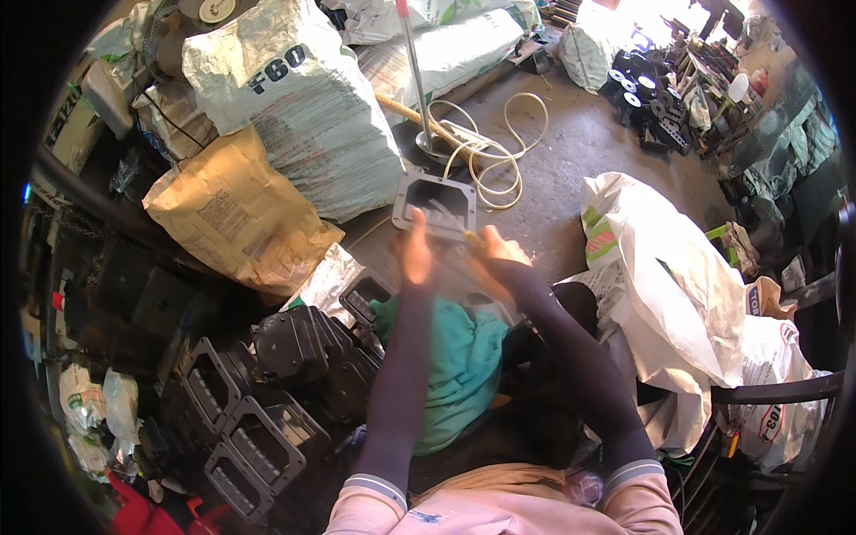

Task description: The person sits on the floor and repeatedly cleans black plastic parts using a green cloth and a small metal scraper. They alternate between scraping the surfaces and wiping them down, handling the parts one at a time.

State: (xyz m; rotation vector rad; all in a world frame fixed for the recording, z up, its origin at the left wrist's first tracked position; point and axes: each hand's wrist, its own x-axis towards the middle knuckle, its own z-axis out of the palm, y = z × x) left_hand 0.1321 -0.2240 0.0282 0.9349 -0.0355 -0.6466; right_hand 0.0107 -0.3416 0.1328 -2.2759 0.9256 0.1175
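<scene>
Pink shirt [499, 504] is nearest, then dark sleeves [401, 383] running fwd to my hands. L hand [415, 252] is closed on the near edge of a dark hollow housing [434, 196], thumb up, fingertips hidden; it's held out in front of me, opening up. R hand [501, 257], just beside, is curled round a slim tool [471, 236], too blurred to ID. Teal cloth [464, 366] is on my lap, more blk housings [254, 437] to L, white sack [669, 285] to R, brown sack [236, 209] & coiled hose [520, 159] beyond.
</scene>
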